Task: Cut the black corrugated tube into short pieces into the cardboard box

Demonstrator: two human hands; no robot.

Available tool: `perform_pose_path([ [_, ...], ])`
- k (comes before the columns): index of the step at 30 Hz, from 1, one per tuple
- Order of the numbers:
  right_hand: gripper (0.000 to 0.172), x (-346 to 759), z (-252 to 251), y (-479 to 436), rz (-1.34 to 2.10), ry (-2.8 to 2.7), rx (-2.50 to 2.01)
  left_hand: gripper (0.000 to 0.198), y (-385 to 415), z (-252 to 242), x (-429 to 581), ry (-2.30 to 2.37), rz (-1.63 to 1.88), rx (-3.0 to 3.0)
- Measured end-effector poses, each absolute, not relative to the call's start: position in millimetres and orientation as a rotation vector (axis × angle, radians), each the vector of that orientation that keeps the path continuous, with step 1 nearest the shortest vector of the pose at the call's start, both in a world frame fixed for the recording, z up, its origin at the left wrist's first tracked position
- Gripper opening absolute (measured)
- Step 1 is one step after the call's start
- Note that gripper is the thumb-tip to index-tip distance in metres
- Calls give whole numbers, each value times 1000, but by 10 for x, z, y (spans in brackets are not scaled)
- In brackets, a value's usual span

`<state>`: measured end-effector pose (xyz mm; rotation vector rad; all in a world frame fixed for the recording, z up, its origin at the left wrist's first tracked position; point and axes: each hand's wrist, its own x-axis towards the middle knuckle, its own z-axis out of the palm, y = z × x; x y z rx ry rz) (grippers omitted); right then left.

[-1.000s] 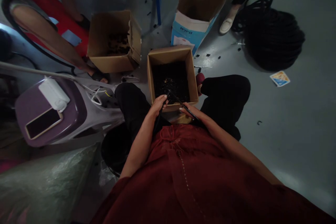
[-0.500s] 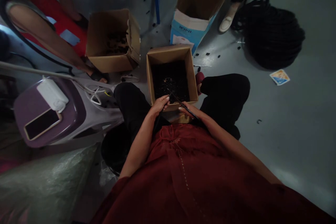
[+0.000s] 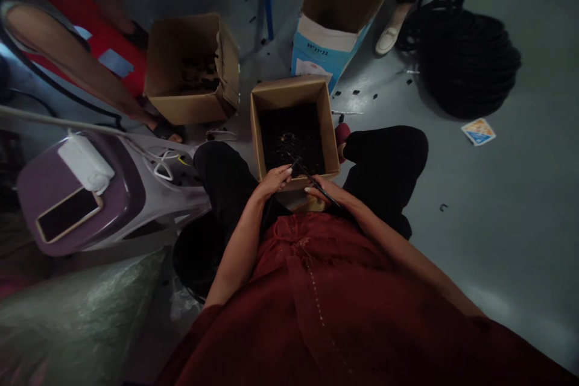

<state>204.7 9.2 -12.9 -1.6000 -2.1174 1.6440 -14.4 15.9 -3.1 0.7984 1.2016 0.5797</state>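
Note:
My left hand [image 3: 275,181] is closed at the near rim of an open cardboard box [image 3: 335,154], its thumb and fingers pinching a small black piece [image 3: 295,163]. My right hand [image 3: 322,189] is wrapped round a long, thin black tool [image 3: 312,180]. The tool slants up and left, so its tip is beside the black piece, over the box. Whether it has two blades is too dark to tell. Inside the box lies a heap of small black bits [image 3: 294,123]. The box stands on the floor between my knees.
A second cardboard box [image 3: 181,105] and a blue-white carton [image 3: 323,51] stand beyond. A co-worker's arm [image 3: 85,66] reaches down at left. A purple stool [image 3: 129,178] bears a phone [image 3: 67,215]. Coiled black hose [image 3: 468,63] lies at right, near another person's shoe [image 3: 386,40].
The whole view has shifted slightly. The black piece in my left hand now shows more clearly beside the tool's tip. Both hands stay nearly in place.

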Motion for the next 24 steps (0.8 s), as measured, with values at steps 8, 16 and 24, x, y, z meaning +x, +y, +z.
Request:
perform_pose_path([
  [8, 41, 2046, -33, 28, 1494, -2158, -1657, 54, 160, 29, -156, 1187, 559, 813],
  [16, 28, 2030, -102, -3, 1372, -2170, -1720, 53, 153, 5, -164, 1180, 574, 815],
  [24, 23, 2026, -198, 9, 1327, -2208, -1746, 43, 162, -51, -137, 1221, 597, 748],
])
